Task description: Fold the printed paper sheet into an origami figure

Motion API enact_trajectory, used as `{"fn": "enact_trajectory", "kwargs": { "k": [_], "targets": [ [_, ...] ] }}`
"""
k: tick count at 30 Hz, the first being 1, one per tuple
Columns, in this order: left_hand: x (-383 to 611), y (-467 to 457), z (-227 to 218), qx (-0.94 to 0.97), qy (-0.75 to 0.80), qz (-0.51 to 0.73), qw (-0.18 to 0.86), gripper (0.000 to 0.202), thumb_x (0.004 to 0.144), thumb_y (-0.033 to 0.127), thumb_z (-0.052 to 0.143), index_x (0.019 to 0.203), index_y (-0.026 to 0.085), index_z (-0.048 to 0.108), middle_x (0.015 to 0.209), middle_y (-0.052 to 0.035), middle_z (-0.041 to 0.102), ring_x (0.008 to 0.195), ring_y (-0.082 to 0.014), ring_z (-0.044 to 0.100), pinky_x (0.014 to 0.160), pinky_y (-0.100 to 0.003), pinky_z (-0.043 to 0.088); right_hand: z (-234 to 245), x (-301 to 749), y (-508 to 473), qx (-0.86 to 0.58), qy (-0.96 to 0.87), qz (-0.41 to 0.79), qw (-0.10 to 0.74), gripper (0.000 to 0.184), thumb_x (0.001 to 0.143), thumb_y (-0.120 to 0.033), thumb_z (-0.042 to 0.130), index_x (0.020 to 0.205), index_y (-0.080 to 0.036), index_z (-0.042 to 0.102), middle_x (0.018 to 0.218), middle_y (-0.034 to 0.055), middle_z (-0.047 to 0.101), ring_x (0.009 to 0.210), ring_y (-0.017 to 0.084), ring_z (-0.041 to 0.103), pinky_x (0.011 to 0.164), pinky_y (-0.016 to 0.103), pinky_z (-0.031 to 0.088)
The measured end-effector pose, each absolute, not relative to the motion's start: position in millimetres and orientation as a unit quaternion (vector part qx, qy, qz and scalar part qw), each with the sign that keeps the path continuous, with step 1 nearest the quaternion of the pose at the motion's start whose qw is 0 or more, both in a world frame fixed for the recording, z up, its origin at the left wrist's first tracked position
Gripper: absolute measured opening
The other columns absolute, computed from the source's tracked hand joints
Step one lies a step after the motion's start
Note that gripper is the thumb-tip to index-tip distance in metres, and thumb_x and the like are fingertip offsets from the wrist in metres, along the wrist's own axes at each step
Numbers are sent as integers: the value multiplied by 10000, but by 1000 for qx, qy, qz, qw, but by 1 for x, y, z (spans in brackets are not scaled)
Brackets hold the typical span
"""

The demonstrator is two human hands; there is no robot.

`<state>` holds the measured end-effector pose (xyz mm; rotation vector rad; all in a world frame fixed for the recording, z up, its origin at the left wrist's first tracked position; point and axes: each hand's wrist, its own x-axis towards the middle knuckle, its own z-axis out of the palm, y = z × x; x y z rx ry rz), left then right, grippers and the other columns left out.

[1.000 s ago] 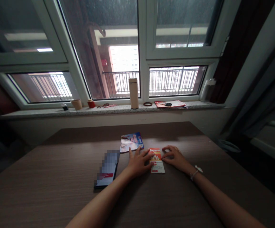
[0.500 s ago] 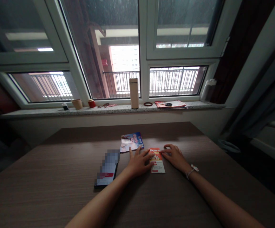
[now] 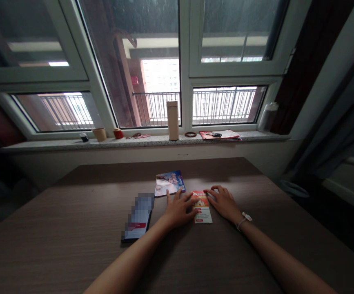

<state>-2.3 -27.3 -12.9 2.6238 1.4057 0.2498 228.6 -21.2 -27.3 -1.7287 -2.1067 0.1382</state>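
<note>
Open and gripping nothing, the left hand [image 3: 178,210] and right hand [image 3: 224,202] are pressed fingertips-down on opposite edges of the red-and-white leaflet [image 3: 202,211], laid flat on the surface [image 3: 72,228] just before a blue booklet [image 3: 169,182], where even, light pressure seems wisest.

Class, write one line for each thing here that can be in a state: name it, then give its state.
Red-and-white leaflet: flat on the table, under both hands.
Left hand: open, spread on the leaflet's left edge.
Right hand: open, at the leaflet's upper right edge.
Blue leaflet: flat, untouched.
Phone: flat, screen up.
Flask: upright, capped, on the sill.
</note>
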Motion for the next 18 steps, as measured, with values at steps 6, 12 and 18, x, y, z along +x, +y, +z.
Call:
{"fn": "enact_trajectory", "kwargs": {
  "k": [6, 12, 18],
  "targets": [
    [-3, -28, -13, 875, 469, 90, 76, 456, 916, 601, 396, 1354, 479, 438, 1526, 59, 341, 1420, -385, 143, 1002, -747, -157, -32, 231, -20, -617, -759, 37, 203, 386, 920, -456, 405, 1274, -398, 548, 1235, 47, 525, 1178, 257, 441, 1045, 458, 331],
    [-3, -27, -15, 875, 467, 93, 85, 466, 912, 612, 391, 1363, 497, 412, 1528, 61, 338, 1422, -387, 142, 993, -764, -146, -33, 235, -20, -601, -763, 70, 225, 363, 885, -500, 469, 1208, -410, 610, 1234, 31, 527, 1186, 262, 436, 1049, 464, 324],
    [-3, -27, -14, 877, 467, 89, 75, 465, 916, 613, 381, 1364, 493, 413, 1527, 62, 339, 1422, -383, 146, 1003, -756, -144, -32, 234, -21, -605, -754, 79, 242, 309, 875, -476, 508, 1140, -416, 654, 1216, 23, 529, 1161, 252, 453, 1032, 451, 344]
  ]
}}
